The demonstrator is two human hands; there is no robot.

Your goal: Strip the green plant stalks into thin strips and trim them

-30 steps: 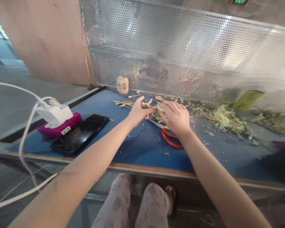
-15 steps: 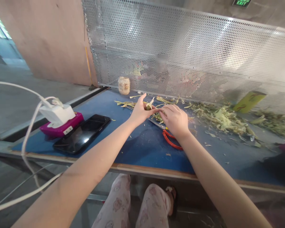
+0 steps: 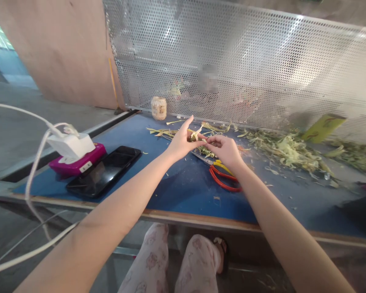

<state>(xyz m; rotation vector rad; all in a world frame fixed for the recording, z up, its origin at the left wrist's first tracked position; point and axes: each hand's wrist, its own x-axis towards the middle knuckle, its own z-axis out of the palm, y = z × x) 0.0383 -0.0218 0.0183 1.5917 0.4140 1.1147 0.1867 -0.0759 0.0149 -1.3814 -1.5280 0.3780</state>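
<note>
Both hands meet above the blue tabletop [image 3: 177, 187] near its middle. My left hand [image 3: 183, 142] pinches a small pale-green leafy piece [image 3: 196, 134] between thumb and fingers, its index finger pointing up. My right hand [image 3: 225, 149] pinches the same piece from the right, fingertips touching the left hand's. Red-handled scissors [image 3: 224, 179] lie flat on the table just below my right wrist, blades pointing toward the hands. Green strips and husk scraps [image 3: 280, 148] are strewn behind the hands.
A black phone [image 3: 105, 171] lies at the left, beside a magenta box [image 3: 79, 160] carrying a white charger [image 3: 70, 145] with cables. A small jar [image 3: 158, 108] stands against the perforated metal screen [image 3: 247, 69]. A yellow-green card [image 3: 321, 127] leans far right. My knees are under the table edge.
Both hands lifted slightly off the scrap pile, and the right hand's fingers went from spread over the scraps to a pinch on the leafy piece, uncovering more of the scissors.
</note>
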